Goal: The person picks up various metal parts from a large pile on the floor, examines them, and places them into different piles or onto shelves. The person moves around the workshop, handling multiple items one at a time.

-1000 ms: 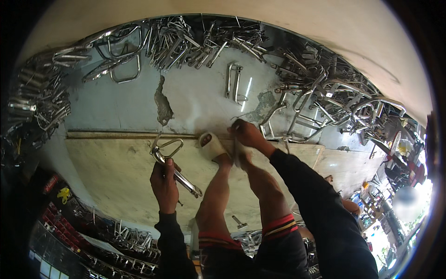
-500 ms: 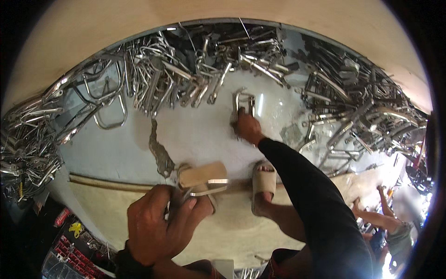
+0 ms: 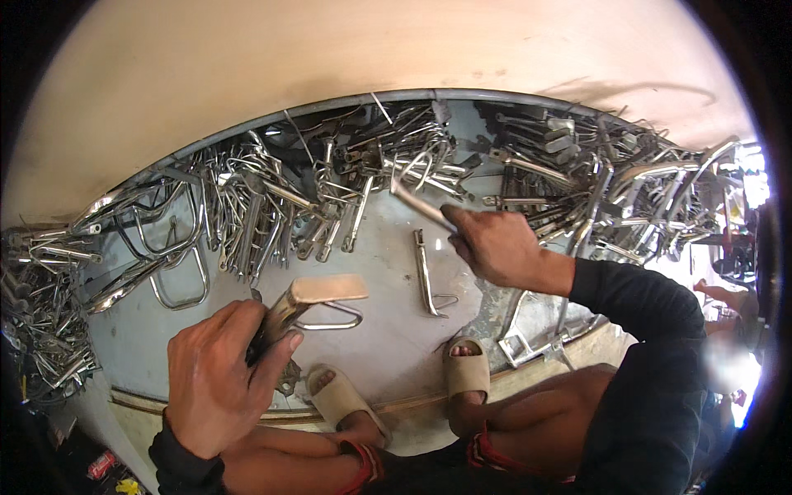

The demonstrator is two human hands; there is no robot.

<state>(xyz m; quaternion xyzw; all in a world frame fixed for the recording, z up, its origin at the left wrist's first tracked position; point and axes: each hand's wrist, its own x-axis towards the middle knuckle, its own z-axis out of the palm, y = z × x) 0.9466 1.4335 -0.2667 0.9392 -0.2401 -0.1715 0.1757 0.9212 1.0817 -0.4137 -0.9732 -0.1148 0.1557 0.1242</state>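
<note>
On the grey floor (image 3: 371,247), a loose metal stand (image 3: 423,272) lies left of the right grip (image 3: 503,252), slightly nearer the body.

A heap of shiny metal parts (image 3: 264,194) curves across the floor beyond both grips; the left grip (image 3: 216,371), the farther one from the loose stand, is clasped around a flat-ended metal bracket (image 3: 330,287) jutting rightward, while the nearer right grip clutches a metal bar (image 3: 421,206) that slants left and away from the body; the loose stand's long axis runs mainly toward and away from the body, its thin wire loop at the near end; a second ago two such parts lay side by side there, but now only one does, and the right grip is raised with the bar in it.
</note>
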